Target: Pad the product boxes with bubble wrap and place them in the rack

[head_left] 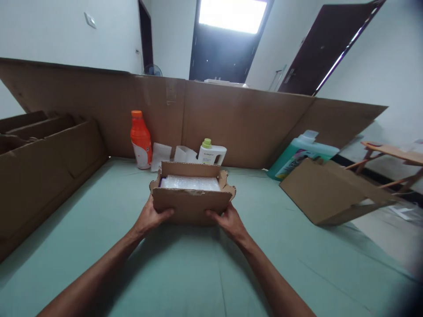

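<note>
Head view: a large folded cardboard stack lies along the left edge of the green worktop. Behind, an orange bottle stands against the upright cardboard wall. Both forearms reach forward, nearly straight and converging. The left hand clasps the near left corner of the small open cardboard box, thumb laid on its front face. The box sits at the worktop's centre with bubble wrap inside. The right hand grips the near right corner likewise. A white bottle stands just behind the box; further right a teal jug leans beside a flattened carton.
</note>
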`<state>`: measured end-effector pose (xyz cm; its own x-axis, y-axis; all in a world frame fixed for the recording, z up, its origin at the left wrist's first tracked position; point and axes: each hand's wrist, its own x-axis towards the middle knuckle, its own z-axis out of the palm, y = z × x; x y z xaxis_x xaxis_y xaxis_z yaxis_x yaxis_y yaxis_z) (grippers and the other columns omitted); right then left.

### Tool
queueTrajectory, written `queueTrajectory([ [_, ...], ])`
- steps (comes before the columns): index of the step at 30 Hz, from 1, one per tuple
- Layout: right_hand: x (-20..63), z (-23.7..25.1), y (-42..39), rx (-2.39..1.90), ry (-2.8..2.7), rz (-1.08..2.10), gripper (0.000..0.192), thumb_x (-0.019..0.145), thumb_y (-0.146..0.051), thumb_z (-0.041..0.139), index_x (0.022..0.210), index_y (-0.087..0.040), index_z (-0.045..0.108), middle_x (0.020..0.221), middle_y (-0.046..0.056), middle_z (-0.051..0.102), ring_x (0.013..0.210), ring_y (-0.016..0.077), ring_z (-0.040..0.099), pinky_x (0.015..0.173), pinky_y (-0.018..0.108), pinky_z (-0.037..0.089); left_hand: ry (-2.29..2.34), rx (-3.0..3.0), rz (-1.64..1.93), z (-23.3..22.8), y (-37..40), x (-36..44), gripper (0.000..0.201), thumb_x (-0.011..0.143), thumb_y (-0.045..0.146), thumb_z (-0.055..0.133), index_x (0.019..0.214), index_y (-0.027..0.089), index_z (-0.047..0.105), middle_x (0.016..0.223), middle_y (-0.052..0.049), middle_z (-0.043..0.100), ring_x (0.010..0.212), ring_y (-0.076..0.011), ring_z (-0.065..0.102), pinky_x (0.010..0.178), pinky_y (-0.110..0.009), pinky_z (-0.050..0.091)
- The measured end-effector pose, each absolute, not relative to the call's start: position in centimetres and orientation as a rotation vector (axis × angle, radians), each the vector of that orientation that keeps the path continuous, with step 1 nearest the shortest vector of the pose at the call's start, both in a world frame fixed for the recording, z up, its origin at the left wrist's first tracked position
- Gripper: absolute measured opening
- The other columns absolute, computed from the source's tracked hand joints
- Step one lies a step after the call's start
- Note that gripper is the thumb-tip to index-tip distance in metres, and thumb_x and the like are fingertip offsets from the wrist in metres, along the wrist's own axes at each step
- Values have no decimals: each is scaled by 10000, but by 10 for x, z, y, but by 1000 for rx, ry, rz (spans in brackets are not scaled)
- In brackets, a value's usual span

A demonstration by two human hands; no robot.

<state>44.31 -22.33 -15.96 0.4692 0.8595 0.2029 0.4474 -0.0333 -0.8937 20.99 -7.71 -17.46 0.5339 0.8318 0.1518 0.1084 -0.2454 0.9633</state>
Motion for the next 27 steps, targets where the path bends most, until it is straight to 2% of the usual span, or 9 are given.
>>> queueTrajectory([
  [5,409,-123,-220,-1670,-1244,471,684,724,-557,767,1277,-216,554,1248,125,689,1129,338,637,932,479,527,1006,1669,895,-139,-82,167,672,545,568,810,1033,155,604,1021,-131,742,980,-337,692,845,-414,579],
  [9,408,-87,-229,-1600,-1252,386,638,712,-578,782,1194,-199,604,1172,117,713,1051,313,653,882,440,536,1032,1738,1043,-93,-91,166,676,518,500,815,1060,154,606,1044,-104,732,1008,-314,669,841,-368,568],
  [12,410,-78,-245,-1656,-1197,306,573,723,-571,778,1119,-185,628,1099,121,724,970,303,659,813,424,539,911,1712,1012,-79,-104,175,698,515,464,813,1097,148,591,1041,-98,733,967,-284,676,824,-347,568],
  [15,395,-79,-248,-1653,-1248,326,568,760,-571,744,1158,-188,610,1108,122,722,957,297,656,803,424,536,971,1687,983,-81,-110,157,659,518,472,823,1051,148,611,1018,-100,740,957,-296,680,824,-366,568],
  [20,370,-78,-229,-1612,-1369,360,623,750,-561,749,1241,-223,569,1188,109,703,1052,324,640,857,449,523,1095,1694,1055,-94,-103,120,636,551,509,821,1038,149,627,1101,-112,729,1059,-332,658,896,-395,549],
  [27,398,-119,-290,-1894,-1187,338,576,781,-553,705,1220,-202,578,1191,129,699,1088,361,644,909,513,524,863,1607,829,-152,-122,180,789,545,599,838,1137,154,568,1092,-128,732,1027,-310,693,866,-379,572],
])
